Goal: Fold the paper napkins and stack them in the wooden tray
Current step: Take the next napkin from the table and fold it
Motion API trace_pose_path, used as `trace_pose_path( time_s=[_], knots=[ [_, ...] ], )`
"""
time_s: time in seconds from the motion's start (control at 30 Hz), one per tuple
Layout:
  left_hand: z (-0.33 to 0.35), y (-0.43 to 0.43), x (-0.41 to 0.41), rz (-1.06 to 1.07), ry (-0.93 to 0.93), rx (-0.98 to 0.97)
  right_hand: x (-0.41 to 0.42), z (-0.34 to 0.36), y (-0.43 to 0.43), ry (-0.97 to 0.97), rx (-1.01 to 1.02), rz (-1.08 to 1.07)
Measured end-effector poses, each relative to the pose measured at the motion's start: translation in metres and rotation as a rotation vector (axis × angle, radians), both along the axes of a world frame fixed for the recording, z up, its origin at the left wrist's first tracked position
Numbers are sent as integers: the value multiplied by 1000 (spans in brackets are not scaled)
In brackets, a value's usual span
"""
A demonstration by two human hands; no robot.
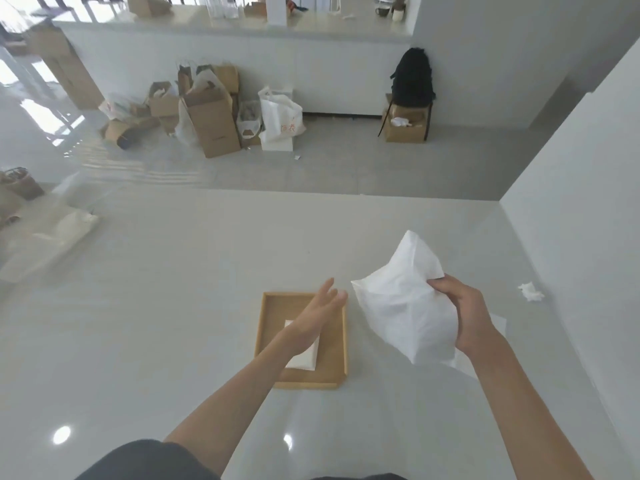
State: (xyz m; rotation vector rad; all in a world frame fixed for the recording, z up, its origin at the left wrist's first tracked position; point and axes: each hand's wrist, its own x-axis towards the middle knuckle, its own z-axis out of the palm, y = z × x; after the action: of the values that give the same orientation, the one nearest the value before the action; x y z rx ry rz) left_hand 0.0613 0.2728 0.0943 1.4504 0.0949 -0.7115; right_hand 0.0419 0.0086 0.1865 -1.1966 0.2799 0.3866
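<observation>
Right hand holds a loose napkin in the air, left hand open over the tray

We have the right hand (464, 313) closed on the right edge of an unfolded napkin (401, 306), which hangs clear of the table (173, 306), just right of the tray (341, 341). The left hand (320, 313) is flat and open, fingers straight and pointing far-right, holding nothing, forearm crossing over the tray. One folded napkin (304, 358) lies in the tray, partly hidden by that forearm. More flat paper (495, 327) lies on the table under the right wrist, and a crumpled scrap (530, 292) sits further right. To do this step well, we judge the sheet should go flat on the table first, left hand catching the free corner, edges matched before creasing. Thin paper, likely tears if pulled. The right wrist is bent, thumb on top of the napkin.
</observation>
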Motion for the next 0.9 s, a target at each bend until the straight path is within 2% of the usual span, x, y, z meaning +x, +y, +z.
trace_pose_path(
  time_s=[0.07,0.13,0.2,0.37,0.47,0.53,0.63,0.77,0.9],
  knots=[
    [15,-1,7,-11,39,-166,-1,12,5,-15,51,-23],
    [33,1,11,-96,-25,-320,-2,21,10,-22,60,-25],
    [52,8,11,-118,-77,-371,-3,26,15,-31,43,-17],
    [87,31,6,99,-121,-290,0,19,28,-45,77,88],
    [99,54,-4,253,-212,-196,2,14,49,-164,-100,187],
    [102,70,-12,363,-289,-85,6,13,67,-215,-235,158],
    [105,94,-21,550,-352,-26,13,16,90,-280,-256,125],
    [112,124,-27,476,-305,-152,21,25,118,-312,-254,116],
    [114,141,-28,448,-362,-25,28,33,129,-364,-355,175]
  ],
)
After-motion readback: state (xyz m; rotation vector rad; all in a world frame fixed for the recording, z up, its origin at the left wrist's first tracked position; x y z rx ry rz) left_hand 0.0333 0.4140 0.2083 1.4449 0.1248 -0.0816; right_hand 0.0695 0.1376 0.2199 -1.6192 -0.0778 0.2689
